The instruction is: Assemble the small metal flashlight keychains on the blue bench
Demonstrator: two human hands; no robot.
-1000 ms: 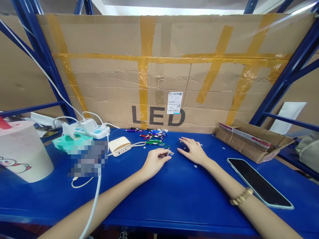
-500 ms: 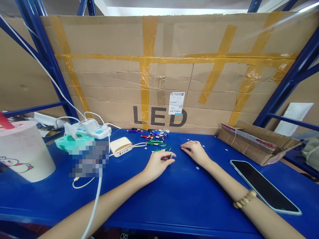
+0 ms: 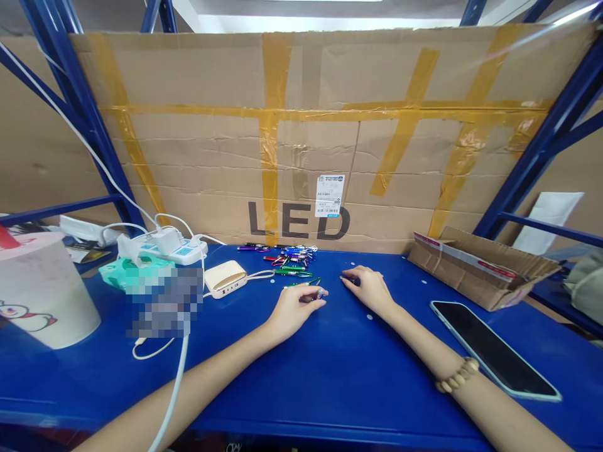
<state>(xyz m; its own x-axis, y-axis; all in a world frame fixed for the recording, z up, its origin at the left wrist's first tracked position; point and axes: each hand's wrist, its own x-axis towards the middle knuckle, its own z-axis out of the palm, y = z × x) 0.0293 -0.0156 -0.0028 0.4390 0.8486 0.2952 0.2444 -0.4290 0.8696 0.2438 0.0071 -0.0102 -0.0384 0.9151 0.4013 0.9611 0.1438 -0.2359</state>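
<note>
My left hand (image 3: pixel 294 312) is closed over the blue table, with thumb and fingers pinching a small shiny silver piece (image 3: pixel 321 293). Most of that piece is hidden by the fingers. To the right, my right hand (image 3: pixel 370 290) rests low at the tabletop with its fingers curled and the thumb close to them. Something small and dark shows under its fingertips, too little to name. Just beyond my left hand lie several slim metallic pen-like sticks with clips, among them a green stick (image 3: pixel 293 273), a red stick (image 3: pixel 272 259) and a purple stick (image 3: pixel 253 248).
A cream power bank (image 3: pixel 226 279) with a strap lies left of the sticks. Further left are a power strip (image 3: pixel 188 252), a tissue pack (image 3: pixel 136 271) and a drink cup (image 3: pixel 44 292). A phone (image 3: pixel 494 348) and open cardboard box (image 3: pixel 480 270) are at right.
The whole view has shifted slightly. My right fingers have curled more, and a dark spot now shows beneath them. My left hand keeps its pinch on the silver piece.
</note>
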